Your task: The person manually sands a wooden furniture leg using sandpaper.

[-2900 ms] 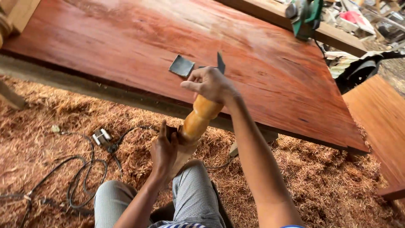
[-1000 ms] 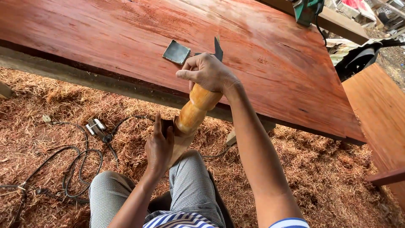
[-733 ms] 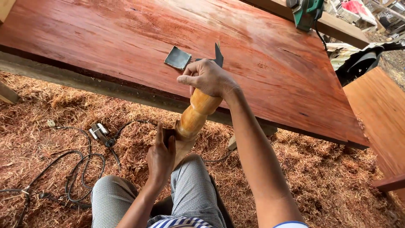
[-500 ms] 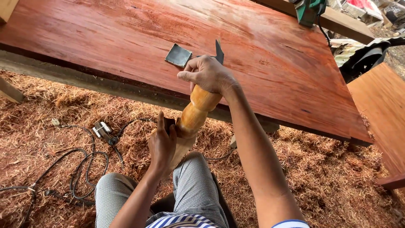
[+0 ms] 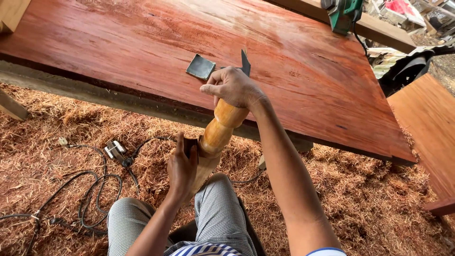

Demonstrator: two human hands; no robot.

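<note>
The turned wooden leg (image 5: 219,130) was golden yellow and shiny, with round bulges like stacked beads. Its lower part was paler and flat-sided. It stood tilted, its bottom resting by the person's knee in checked trousers (image 5: 215,208), its top leaning up against the edge of the big red-brown board (image 5: 294,61).

The right hand (image 5: 233,87) was wrapped tight around the top of the leg. The left hand (image 5: 182,166) pressed a small dark scrap of sandpaper (image 5: 190,143) against the leg's narrow neck, thumb up.

On the board lay a dark square piece (image 5: 201,67). Black cables (image 5: 95,194) curled over the wood shavings (image 5: 369,199) on the ground. A green power tool (image 5: 343,14) sat far off.
</note>
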